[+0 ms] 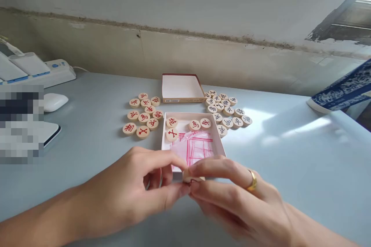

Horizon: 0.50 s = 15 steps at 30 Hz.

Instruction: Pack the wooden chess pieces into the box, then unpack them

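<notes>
My left hand (145,185) and my right hand (234,189), which wears a gold ring, meet at the near edge of the white box tray (193,115). Between their fingertips is a round wooden Chinese chess piece (187,176), mostly covered by the fingers; its character cannot be read. Inside the tray lie several red-marked pieces (194,124) along the far side, and a folded sheet with red grid lines (199,146) under thin plastic. Red-marked pieces (144,117) are grouped left of the tray, dark-marked pieces (228,110) to its right.
The box lid (182,87) lies inside-up behind the tray. A white power strip (59,71) and a white rounded case (55,102) are at the left, beside a blurred-out patch. A blue patterned object (342,88) stands at the right. A wall (185,54) bounds the table's back.
</notes>
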Available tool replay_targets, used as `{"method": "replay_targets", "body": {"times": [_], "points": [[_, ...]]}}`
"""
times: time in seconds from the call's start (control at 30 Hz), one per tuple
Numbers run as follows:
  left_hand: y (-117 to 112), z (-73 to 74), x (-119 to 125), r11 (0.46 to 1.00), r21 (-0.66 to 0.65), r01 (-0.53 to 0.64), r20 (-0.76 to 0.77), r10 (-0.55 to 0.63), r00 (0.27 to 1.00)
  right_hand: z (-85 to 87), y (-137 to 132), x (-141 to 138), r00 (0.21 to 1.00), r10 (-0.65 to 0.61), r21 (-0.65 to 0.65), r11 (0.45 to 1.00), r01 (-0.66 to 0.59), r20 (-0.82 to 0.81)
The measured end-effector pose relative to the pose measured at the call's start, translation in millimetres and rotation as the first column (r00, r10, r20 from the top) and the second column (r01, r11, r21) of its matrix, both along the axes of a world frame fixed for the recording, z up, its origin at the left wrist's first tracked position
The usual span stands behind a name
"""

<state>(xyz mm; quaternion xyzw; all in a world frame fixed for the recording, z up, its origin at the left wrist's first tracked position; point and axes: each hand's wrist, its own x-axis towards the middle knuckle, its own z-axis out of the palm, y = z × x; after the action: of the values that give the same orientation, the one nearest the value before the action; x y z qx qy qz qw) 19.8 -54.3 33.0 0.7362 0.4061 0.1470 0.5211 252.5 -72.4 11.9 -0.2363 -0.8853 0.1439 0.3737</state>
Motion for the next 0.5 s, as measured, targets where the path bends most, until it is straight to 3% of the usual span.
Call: {"method": "replay_targets", "body": {"times": [0.1, 0.23, 0.37, 0.5], "points": [[1, -0.6, -2, 0.999, 0.022, 0.027, -0.035, -0.027, 0.999, 0.5, 2, 1, 1.000, 0.010, 0.040, 0.999, -0.011, 0.013], [2, -5.1, -6, 0.983, 0.176, 0.059, -0.046, -0.051, 0.998, 1.0, 6, 2, 0.999, -0.022, 0.040, 0.999, 0.023, -0.034], [3, -14.3, -9, 0.927, 0.370, 0.062, -0.027, -0.056, 0.998, 1.2, 9, 2, 0.983, -0.181, 0.082, 0.980, 0.183, -0.024], [4, -19.7, -11, 0.860, 0.506, 0.066, -0.048, -0.048, 0.998, 5.3, 11, 12, 0.992, -0.123, 0.137, 0.983, 0.119, 0.019]]}}
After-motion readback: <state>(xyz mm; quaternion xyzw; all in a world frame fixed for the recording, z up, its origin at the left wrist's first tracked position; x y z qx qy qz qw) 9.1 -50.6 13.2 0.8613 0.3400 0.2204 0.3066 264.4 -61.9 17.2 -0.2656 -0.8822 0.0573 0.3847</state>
